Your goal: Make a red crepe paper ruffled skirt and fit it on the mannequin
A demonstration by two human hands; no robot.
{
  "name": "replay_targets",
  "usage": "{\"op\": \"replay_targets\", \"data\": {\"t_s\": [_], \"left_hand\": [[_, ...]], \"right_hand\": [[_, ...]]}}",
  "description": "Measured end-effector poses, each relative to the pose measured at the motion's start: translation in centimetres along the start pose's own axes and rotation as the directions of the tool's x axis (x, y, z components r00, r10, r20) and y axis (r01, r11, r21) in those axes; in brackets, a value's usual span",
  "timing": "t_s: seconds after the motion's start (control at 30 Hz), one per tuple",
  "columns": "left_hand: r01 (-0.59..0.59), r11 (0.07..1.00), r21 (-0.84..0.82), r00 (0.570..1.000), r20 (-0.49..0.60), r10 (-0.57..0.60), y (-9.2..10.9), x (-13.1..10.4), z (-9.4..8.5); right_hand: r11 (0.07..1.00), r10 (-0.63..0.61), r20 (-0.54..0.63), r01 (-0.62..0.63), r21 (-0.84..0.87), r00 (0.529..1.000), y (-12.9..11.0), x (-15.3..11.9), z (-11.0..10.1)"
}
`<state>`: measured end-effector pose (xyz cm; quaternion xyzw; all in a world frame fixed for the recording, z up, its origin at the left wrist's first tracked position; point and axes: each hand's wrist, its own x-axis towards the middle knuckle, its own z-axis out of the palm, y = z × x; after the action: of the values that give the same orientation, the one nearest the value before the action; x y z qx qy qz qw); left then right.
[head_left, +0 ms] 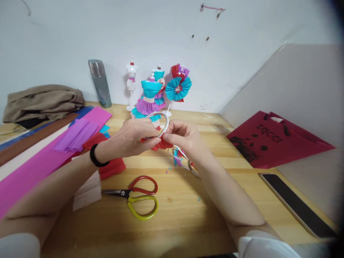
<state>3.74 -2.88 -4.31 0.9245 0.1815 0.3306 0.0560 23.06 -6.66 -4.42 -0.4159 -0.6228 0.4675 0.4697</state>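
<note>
Above the table my left hand (138,133) is closed on a white roll of tape (167,123) seen as a ring, with gathered red crepe paper (162,144) just under it. My right hand (184,138) meets it from the other side, thumb and forefinger pinched at the ring's lower edge; the fingers hide what exactly lies between them. Below on the wood lie scissors (125,193) with one red and one yellow handle, blades pointing left. Behind my hands stands a small dress form (151,89) in turquoise and purple paper.
Crepe paper sheets (34,157) and a brown cloth (44,102) cover the left side. A grey bottle (100,84) and a bare white dress form (131,84) stand near the wall. On the right are a red paper bag (276,139) and a phone (295,204).
</note>
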Motion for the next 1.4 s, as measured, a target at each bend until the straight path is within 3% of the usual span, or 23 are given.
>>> {"op": "replay_targets", "data": {"t_s": [0.1,0.23,0.4,0.67,0.77,0.83,0.93,1.0,1.07,1.13,1.23,1.4], "left_hand": [[-0.087,0.995,-0.04,0.994,0.058,0.089,-0.4,0.1,-0.2],[-0.111,0.988,-0.108,0.992,0.04,0.116,-1.1,0.2,-0.3],[-0.022,0.954,-0.299,0.998,0.057,0.041,-1.9,0.1,0.0],[0.137,0.852,-0.505,0.987,0.138,-0.077,-2.9,0.0,-1.7],[0.196,0.81,-0.553,0.98,0.134,-0.146,-3.6,-0.3,-2.1],[0.204,0.781,-0.591,0.979,0.126,-0.161,-3.9,-0.4,-2.1],[0.198,0.735,-0.648,0.98,0.14,-0.141,-4.3,-0.6,-2.1],[0.208,0.692,-0.691,0.978,0.153,-0.142,-4.5,-0.7,-2.0],[0.226,0.625,-0.747,0.974,0.165,-0.154,-4.9,-0.8,-1.8],[0.234,0.533,-0.813,0.971,0.167,-0.172,-5.2,-1.0,-1.5],[0.235,0.41,-0.881,0.962,0.151,-0.228,-5.7,-1.3,-1.1],[0.249,0.302,-0.92,0.934,0.146,-0.327,-5.6,-1.4,-0.8]], "right_hand": [[0.999,0.01,0.03,-0.011,0.038,1.0,0.3,0.2,-0.1],[0.981,0.018,0.088,-0.035,0.19,0.996,1.1,0.6,0.1],[0.967,0.043,0.035,-0.05,0.251,0.998,1.6,0.5,0.5],[0.969,0.027,0.128,-0.057,0.241,0.991,0.8,0.5,-0.4],[0.976,-0.022,0.062,0.008,0.219,0.998,0.7,0.6,-0.8],[0.968,-0.084,-0.043,0.092,0.232,0.996,0.5,0.8,-1.0],[0.946,-0.178,-0.259,0.238,0.222,0.949,0.4,1.0,-1.3],[0.947,-0.191,-0.312,0.258,0.19,0.931,0.4,1.1,-1.5],[0.959,-0.156,-0.247,0.206,0.193,0.956,0.5,1.1,-1.5],[0.967,-0.105,-0.109,0.127,0.221,0.988,0.7,1.1,-1.4],[0.96,-0.086,0.037,0.073,0.272,0.996,0.9,1.1,-1.1],[0.946,-0.098,0.047,0.078,0.313,0.994,0.8,0.9,-0.8]]}}
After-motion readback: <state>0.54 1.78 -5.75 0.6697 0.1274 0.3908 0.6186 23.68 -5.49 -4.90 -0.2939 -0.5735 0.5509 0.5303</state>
